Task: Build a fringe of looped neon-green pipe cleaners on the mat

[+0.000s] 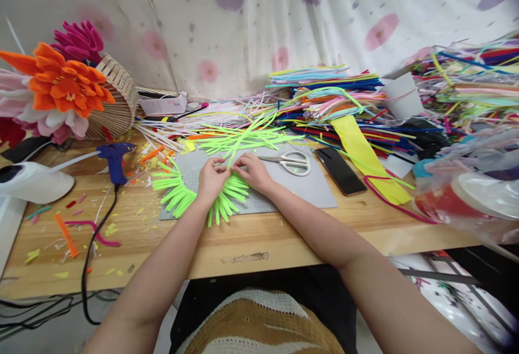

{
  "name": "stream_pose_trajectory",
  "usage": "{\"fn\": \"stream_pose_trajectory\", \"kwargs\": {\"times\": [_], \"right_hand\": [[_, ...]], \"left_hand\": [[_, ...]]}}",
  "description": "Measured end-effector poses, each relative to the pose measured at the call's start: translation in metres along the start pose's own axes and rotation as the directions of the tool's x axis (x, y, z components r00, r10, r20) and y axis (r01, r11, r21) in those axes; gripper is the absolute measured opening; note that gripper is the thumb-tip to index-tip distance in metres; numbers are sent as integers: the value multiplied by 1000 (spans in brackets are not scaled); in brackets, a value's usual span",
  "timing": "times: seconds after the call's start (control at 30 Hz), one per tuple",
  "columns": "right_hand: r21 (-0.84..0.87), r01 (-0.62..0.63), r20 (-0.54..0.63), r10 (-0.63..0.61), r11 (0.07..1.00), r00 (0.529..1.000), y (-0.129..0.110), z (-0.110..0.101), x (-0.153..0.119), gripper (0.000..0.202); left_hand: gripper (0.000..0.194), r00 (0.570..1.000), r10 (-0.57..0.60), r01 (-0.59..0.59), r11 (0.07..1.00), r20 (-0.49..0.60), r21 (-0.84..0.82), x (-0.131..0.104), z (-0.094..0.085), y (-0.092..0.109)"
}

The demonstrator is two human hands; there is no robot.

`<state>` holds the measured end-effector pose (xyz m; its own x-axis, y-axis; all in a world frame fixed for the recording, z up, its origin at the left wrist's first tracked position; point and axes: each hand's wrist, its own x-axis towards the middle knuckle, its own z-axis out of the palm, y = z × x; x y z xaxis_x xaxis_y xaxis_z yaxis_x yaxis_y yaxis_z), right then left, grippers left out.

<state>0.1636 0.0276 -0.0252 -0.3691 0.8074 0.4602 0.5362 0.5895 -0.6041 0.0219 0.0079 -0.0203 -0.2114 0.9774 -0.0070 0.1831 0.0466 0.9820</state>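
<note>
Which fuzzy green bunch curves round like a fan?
The lime-green fuzzy fringe in front; its short pieces spread outward, whereas the pile of long lime-green fuzzy stems lies farther back, mostly straight.

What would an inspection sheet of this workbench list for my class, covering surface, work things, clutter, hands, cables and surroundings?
Surface: wooden table, worn patch near the front edge; grey mat on it.
Work things: curved fringe of bright green loops at the hands; loose green stems beyond; scissors on the mat, right.
Clutter: scraps strewn at left, an orange strip among them; phone at right; stem bundles piled behind.
Hands: left hand and right hand meet, fingertips pinching at the fringe.
Cables: black cable from the blue glue gun hangs over the front edge.
Surroundings: patterned curtain behind; fuzzy flowers at left.
</note>
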Motion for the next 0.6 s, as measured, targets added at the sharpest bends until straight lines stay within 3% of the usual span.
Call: {"fn": "stream_pose_trajectory", "kwargs": {"times": [0.1, 0.2, 0.37, 0.5, 0.6], "right_hand": [[8, 22, 4, -22, 1000, 1000, -2, 1, 2, 22], [139, -48, -2, 48, 989, 999, -3, 0, 4, 26], [427, -243, 96, 224, 871, 970, 1, -6, 4, 31], [405, -238, 149, 193, 883, 970, 1, -7, 0, 27], [338, -210, 167, 161, 917, 973, 0, -3, -3, 27]], "left_hand": [[33, 995, 95, -92, 981, -8, 172, -3, 0, 3], [33, 987, 158, -157, 966, 9, 206, -5, 1, 5], [39, 993, 91, -84, 992, 77, -92, -4, 3, 5], [44, 996, 7, 23, 944, 89, -329, -2, 1, 4], [40, 997, 40, -17, 948, 68, -318, -2, 0, 5]]}}
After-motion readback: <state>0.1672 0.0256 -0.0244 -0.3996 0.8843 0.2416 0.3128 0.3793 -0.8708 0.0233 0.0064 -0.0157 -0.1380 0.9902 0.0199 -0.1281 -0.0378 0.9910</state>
